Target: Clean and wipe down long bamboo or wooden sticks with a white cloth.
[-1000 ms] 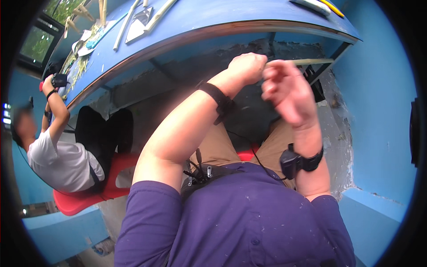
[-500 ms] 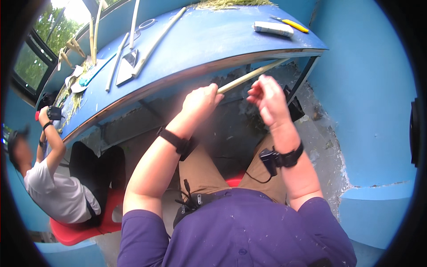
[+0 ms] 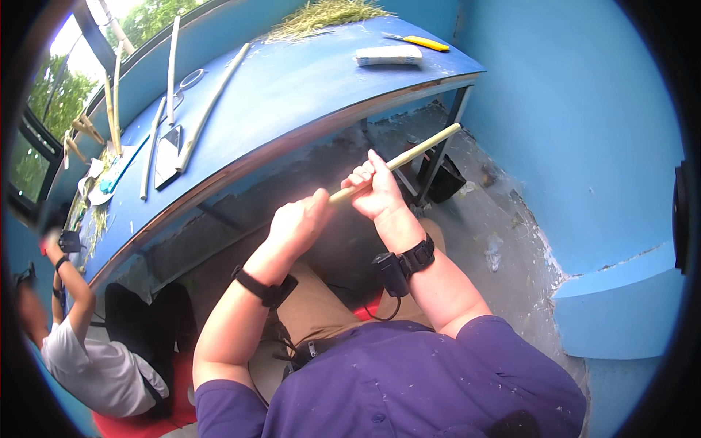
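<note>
A slim, pale green bamboo stick (image 3: 425, 147) slants in front of me, its far end up to the right, near the table's right corner. My left hand (image 3: 299, 225) is closed round the lower end, which its fingers hide. Farther up, my right hand (image 3: 378, 191) has its fingers curled about the same stick, the palm side partly showing. Both hands are off the table, above my lap.
The blue table (image 3: 292, 95) carries several pale sticks, a phone (image 3: 169, 152), a tape roll (image 3: 192, 79), a white rolled bundle (image 3: 388, 55), a yellow-handled knife (image 3: 426, 44) and a straw heap (image 3: 321, 18). A co-worker (image 3: 109, 365) sits at left. A black bin (image 3: 445, 181) stands beneath the right corner.
My right hand, apart from the stick before, has come left and closed on it. Both hands and the stick have moved lower and left in view, and the view has shifted.
</note>
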`<state>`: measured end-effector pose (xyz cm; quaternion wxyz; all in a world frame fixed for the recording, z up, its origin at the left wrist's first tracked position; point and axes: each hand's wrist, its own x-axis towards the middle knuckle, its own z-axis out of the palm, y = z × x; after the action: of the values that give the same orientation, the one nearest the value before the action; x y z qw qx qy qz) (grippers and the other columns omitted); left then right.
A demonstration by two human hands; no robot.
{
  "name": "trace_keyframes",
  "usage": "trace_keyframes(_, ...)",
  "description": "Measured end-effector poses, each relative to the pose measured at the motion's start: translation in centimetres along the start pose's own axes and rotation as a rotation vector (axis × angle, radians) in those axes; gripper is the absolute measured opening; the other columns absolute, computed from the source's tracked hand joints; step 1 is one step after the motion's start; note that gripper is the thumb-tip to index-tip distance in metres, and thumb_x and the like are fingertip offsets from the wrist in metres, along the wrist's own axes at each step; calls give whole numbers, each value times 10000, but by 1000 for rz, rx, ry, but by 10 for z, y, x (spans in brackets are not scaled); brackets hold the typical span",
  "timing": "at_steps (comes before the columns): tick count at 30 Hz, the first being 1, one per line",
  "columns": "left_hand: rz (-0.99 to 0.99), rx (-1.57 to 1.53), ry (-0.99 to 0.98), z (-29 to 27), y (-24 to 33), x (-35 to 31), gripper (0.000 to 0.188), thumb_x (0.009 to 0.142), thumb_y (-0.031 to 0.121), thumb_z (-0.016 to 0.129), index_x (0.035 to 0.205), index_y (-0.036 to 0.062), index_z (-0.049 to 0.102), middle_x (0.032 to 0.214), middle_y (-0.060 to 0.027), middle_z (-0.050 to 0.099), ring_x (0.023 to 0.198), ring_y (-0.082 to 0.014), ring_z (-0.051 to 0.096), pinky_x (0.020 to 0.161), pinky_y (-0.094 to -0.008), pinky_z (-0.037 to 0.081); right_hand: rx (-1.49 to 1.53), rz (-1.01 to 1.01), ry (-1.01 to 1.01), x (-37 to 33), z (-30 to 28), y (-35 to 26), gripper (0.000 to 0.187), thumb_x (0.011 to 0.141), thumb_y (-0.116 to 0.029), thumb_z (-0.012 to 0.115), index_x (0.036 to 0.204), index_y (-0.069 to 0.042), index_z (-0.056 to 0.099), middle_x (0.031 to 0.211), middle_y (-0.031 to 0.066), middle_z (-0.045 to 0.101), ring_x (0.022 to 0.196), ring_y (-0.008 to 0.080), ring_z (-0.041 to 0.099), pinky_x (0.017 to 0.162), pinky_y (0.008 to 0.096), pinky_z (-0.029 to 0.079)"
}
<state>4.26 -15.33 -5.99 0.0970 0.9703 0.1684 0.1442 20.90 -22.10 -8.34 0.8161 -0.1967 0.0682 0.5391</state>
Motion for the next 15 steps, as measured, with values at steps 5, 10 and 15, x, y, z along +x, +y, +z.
trace_keyframes(5,-48,18,-81,-24,-9,-17,294,889,343,602,839,70,505,664,-157,596,652,-360,607,556,-448,466,90,-74,-80,3,-4,-57,515,976,-338,469,510,-179,320,448,-46,293,380,104,292,478,265,337)
trace_keyframes(10,113,39,88,-21,-26,-36,334,849,349,658,745,80,490,599,-130,563,557,-346,574,477,-423,448,84,-204,-183,-5,-42,-126,526,972,-340,470,500,-175,308,445,-49,251,371,88,272,463,257,305)
trace_keyframes(15,-39,7,-164,-47,-23,-49,393,924,424,525,803,52,487,671,-175,590,688,-378,599,581,-451,458,164,-250,-171,-10,-59,-138,495,962,-333,495,524,-167,335,458,-51,264,383,89,259,469,253,288)
